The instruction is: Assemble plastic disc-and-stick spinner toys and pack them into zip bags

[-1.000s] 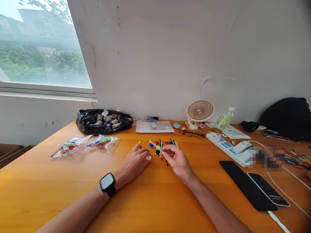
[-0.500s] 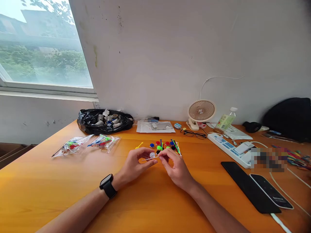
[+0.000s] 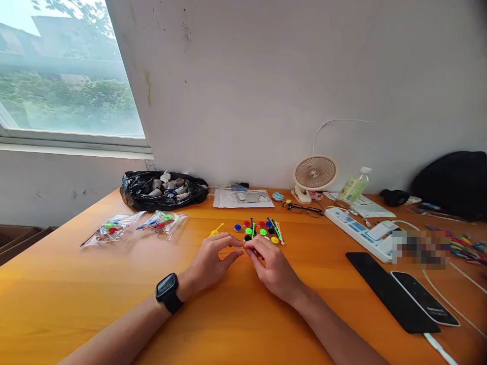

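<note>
Head view, our only angle: both hands are nearly touching over the middle of the desk (image 3: 205,319). Our left hand (image 3: 210,259) has thumb and fingers curved round, tips closed about a small pale piece (image 3: 239,249); our right hand (image 3: 277,267) is pinched up right beside it. A thin pale stick (image 3: 227,252) seems to run across the left hand's gap toward the right fingertips, but its far end is hidden, so we can't tell how the two parts meet.

Tips, just our take: hold the piece still with the left, let the right do the fine adjusting, and pinch lightly near the contact so nothing bends. We'd open the fingers a bit for a clearer look. Also, mind those knuckles: the colored discs (image 3: 248,231) and colored sticks (image 3: 279,234) lie just beyond them.
</note>
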The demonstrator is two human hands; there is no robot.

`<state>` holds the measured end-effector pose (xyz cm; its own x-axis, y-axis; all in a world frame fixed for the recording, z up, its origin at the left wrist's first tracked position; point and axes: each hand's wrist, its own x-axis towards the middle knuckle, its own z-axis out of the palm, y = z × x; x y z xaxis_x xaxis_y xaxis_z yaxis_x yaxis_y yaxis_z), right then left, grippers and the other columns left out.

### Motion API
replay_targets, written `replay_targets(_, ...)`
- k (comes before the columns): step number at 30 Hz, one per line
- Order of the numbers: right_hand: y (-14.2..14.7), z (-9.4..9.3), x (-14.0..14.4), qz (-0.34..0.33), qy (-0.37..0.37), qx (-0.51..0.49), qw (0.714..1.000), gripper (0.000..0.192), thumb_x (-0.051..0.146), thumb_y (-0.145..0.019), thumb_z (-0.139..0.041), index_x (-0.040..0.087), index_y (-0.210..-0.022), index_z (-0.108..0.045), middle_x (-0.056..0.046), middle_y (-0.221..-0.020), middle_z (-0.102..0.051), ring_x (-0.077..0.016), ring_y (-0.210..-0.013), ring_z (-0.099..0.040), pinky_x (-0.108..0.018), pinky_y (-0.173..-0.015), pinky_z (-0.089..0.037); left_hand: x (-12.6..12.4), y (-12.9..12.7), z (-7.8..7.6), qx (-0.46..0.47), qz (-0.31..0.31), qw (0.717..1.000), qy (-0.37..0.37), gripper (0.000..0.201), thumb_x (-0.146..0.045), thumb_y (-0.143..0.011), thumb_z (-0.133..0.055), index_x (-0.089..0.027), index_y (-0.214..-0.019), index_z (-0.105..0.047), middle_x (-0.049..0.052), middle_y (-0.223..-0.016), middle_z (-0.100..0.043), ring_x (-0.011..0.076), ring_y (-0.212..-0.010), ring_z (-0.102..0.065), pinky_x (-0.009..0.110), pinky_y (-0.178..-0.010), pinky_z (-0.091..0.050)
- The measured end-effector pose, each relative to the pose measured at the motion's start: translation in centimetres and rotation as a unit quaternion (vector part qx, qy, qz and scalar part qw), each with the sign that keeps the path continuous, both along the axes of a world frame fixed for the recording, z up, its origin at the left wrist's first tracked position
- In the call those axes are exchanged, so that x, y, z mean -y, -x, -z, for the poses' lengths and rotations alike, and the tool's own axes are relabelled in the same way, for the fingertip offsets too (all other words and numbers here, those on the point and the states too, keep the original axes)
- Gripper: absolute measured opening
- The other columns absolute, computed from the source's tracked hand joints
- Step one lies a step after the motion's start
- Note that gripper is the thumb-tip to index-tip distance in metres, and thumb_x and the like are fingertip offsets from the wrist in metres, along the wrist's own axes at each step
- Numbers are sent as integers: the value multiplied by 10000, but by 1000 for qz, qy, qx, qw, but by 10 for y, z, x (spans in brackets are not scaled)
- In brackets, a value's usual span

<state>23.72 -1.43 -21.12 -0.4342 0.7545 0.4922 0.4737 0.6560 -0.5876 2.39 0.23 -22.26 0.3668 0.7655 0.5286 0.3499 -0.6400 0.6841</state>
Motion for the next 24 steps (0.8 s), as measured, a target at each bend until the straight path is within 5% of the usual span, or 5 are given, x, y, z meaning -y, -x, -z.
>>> replay_targets(6, -1, -6, 0, -8, 26, -51, 998, 141, 238, -1074, -490, 258, -1034, -624, -48, -995, -650, -211, -931, -624, -326, -859, -496, 4, -3, -12, 60, 30, 995, 74, 196, -394, -963, -700, -214, -1007, -763, 70, -976, -786, 214, -882, -730, 354, -830, -598)
replay_targets(10, -4, -10, -2, -10, 52, -76, 996, 149, 280, -1070, -504, 255, -1015, -640, -49, -981, -653, -214, -925, -627, -341, -871, -513, 4, -1, -20, 166, 121, 951, 232, 289, -467, -937, -721, -196, -1028, -766, 114, -1111, -780, 265, -1029, -736, 417, -928, -606)
replay_targets(15, -6, -11, -5, -25, 71, -103, 992, 156, 326, -1054, -537, 245, -1006, -662, -52, -985, -646, -215, -928, -628, -347, -869, -533, -2, 6, -20, 189, 158, 914, 321, 422, -431, -820, -859, -191, -1149, -751, 109, -1080, -778, 231, -928, -744, 387, -868, -614)
replay_targets(19, -6, -11, -3, 7, 46, -102, 994, 267, 344, -1065, -508, 293, -1291, -639, -83, -1195, -633, -235, -1049, -614, -392, -985, -518, -7, 10, -16, 207, 152, 908, 331, 323, -383, -799, -886, -170, -1012, -769, 82, -974, -786, 201, -894, -742, 348, -858, -605)
replay_targets(24, -10, -6, 2, 52, -51, -139, 988, 533, 479, -1070, -453, 324, -1569, -352, -74, -1144, -555, -224, -919, -560, -420, -927, -503, -7, 13, -17, 215, 120, 913, 325, 314, -369, -795, -889, -155, -988, -764, 69, -924, -788, 181, -858, -743, 323, -828, -604)
